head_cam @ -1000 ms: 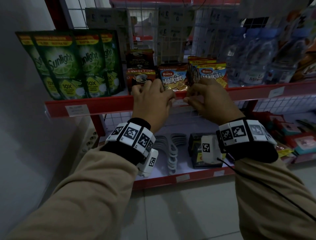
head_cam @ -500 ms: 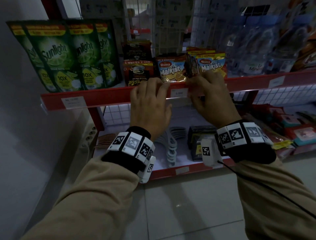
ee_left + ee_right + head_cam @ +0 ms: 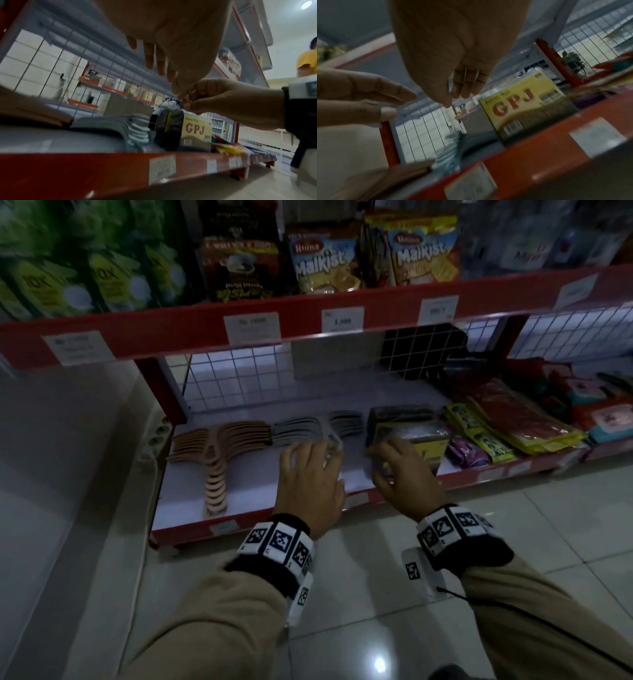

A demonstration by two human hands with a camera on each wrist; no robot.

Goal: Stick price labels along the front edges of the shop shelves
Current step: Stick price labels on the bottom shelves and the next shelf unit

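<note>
The red bottom shelf (image 3: pixel 191 534) carries hangers (image 3: pixel 219 453) and packets (image 3: pixel 513 422).

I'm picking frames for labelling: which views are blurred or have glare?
Head view: dim, upper shelf goods smeared, lamp glare on the floor tiles. Left wrist: GPJ box readable, shelf edge soft. Right wrist: blurred throughout, labels unreadable.

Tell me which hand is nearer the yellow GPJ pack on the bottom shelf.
Right. The right hand hovers directly in front of the yellow GPJ pack, overlapping its near corner in the head view. The left hand is further left, over the grey hangers.
</note>
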